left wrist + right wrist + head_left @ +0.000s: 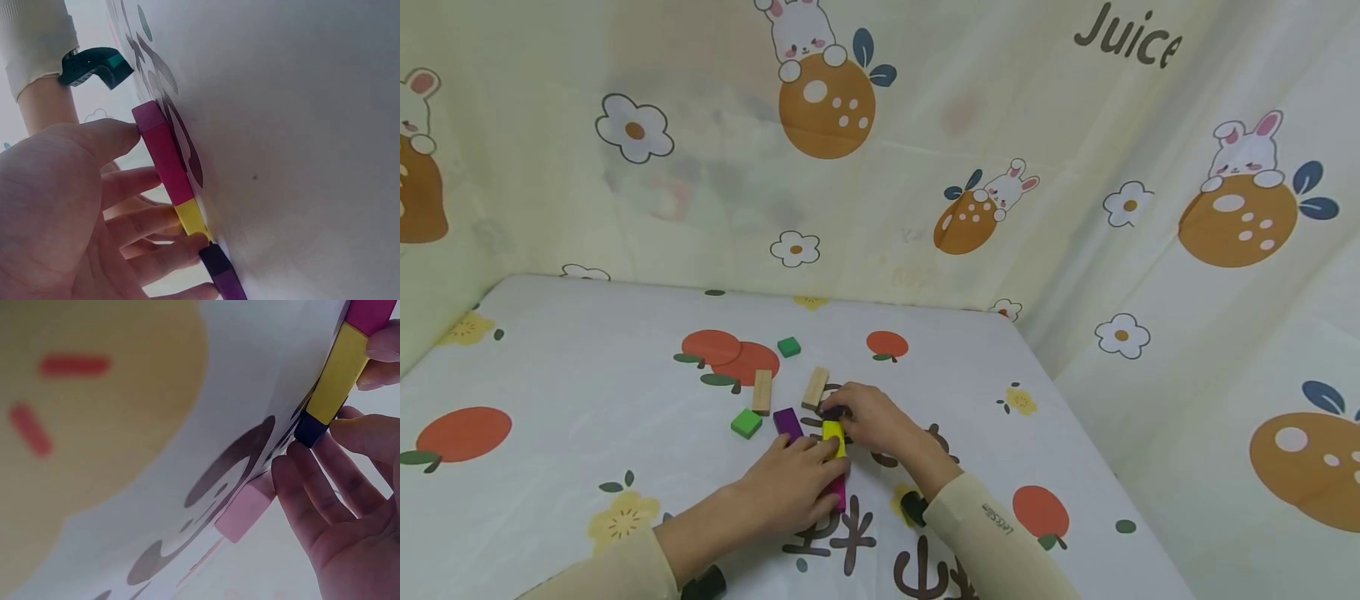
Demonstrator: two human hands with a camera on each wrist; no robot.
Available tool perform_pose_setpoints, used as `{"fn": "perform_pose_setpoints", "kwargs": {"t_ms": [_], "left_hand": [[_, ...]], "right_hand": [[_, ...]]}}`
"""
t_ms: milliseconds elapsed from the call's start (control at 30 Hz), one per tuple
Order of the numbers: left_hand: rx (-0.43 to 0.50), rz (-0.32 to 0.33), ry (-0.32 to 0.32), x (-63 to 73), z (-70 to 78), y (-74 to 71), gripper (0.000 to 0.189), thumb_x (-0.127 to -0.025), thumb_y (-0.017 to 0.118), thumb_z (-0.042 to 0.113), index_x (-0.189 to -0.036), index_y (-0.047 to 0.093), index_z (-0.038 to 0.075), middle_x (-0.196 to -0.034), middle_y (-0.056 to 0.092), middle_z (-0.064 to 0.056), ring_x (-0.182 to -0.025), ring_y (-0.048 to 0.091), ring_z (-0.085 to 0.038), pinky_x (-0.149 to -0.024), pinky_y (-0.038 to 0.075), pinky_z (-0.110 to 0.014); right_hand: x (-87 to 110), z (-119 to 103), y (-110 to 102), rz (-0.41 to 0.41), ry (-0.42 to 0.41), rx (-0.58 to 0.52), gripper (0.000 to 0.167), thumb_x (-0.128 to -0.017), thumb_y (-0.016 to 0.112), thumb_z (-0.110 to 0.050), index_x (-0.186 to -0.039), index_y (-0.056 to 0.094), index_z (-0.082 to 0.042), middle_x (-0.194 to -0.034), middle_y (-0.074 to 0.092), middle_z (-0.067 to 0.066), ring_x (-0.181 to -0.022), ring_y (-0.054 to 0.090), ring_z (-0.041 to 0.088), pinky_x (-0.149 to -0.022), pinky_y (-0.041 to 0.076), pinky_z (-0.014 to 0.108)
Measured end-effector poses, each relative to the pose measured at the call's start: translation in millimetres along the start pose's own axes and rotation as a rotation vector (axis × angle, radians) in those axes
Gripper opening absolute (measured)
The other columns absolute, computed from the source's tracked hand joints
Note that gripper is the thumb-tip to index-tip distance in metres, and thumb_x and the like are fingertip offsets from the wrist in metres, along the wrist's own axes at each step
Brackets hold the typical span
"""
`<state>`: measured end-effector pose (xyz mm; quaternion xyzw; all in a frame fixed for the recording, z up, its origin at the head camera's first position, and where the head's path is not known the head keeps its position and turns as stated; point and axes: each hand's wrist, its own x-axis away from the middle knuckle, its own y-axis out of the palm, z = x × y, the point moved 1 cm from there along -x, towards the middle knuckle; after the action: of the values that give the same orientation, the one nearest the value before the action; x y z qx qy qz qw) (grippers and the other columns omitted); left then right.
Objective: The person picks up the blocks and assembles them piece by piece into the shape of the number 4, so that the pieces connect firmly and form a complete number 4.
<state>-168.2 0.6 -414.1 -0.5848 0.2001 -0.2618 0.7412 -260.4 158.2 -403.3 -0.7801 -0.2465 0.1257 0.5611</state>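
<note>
A yellow block (832, 429) and a magenta block (840, 497) lie end to end in a row on the tablecloth. My left hand (793, 479) rests along this row, thumb touching the magenta block and fingers extended against its side in the left wrist view. At the row's far end, my right hand (876, 421) pinches a dark block (310, 429) between thumb and fingers, against the yellow block's end. A purple block (787, 422) lies just beyond the left fingertips, partly hidden by the hand.
Two wooden blocks (762, 392) (815, 387) lie beyond the hands. One green block (747, 423) sits left of the purple block, another green block (789, 347) farther back. A printed curtain (715, 208) hangs behind the table (587, 358) and along its right side.
</note>
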Motion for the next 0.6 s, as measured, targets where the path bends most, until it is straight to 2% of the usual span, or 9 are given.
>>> {"fn": "perform_pose_setpoints", "kwargs": {"t_ms": [167,600], "left_hand": [[-0.008,-0.002,-0.001,-0.3,0.3,-0.3,0.047,-0.098,0.067,0.042,-0.14,0.064,0.021,-0.149,0.058,-0.007,-0.136,0.055,-0.034,-0.112,0.041,-0.068],[-0.017,-0.014,-0.014,-1.9,2.0,-2.6,0.048,-0.097,0.069,0.041,-0.14,0.064,0.021,-0.148,0.058,-0.007,-0.135,0.055,-0.034,-0.112,0.041,-0.067]], "right_hand": [[-0.3,-1.3,0.1,-0.012,0.013,-0.008,0.028,-0.101,0.06,-0.005,-0.122,0.075,-0.015,-0.132,0.068,0.006,-0.129,0.061,0.028,-0.116,0.045,0.046],[-0.9,0.5,1.4,0.01,-0.017,0.035,0.027,-0.1,0.061,-0.006,-0.122,0.075,-0.013,-0.129,0.07,0.006,-0.126,0.063,0.026,-0.115,0.046,0.044]]}}
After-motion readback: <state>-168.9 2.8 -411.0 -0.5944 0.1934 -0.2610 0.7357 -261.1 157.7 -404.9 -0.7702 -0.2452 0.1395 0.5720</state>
